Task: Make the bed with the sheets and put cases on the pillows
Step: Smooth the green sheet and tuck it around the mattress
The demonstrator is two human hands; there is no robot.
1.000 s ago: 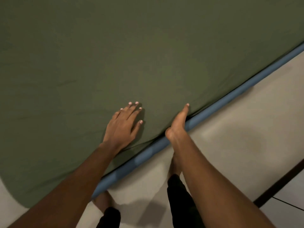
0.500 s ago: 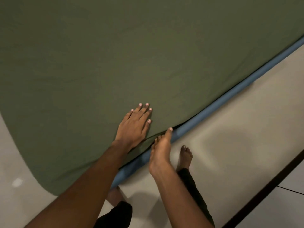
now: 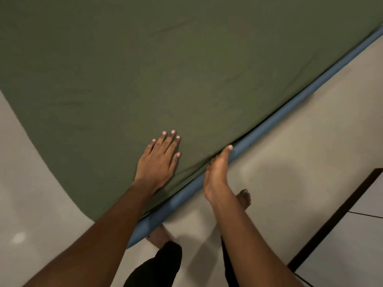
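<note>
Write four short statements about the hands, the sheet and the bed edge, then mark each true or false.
1. The left hand lies flat on the green sheet, fingers straight. True.
2. The right hand holds a pillow. False: it touches the sheet's edge along the blue mattress side; no pillow shows.
3. Both hands rest on top of the sheet. False: only the left does; the right is at the edge.
4. A bare foot stands on the pale floor. True.

Matt green cloth sheet (image 3: pixel 165 69), smooth blue mattress edge (image 3: pixel 290 112), faintly glossy pale floor (image 3: pixel 290 172).
</note>
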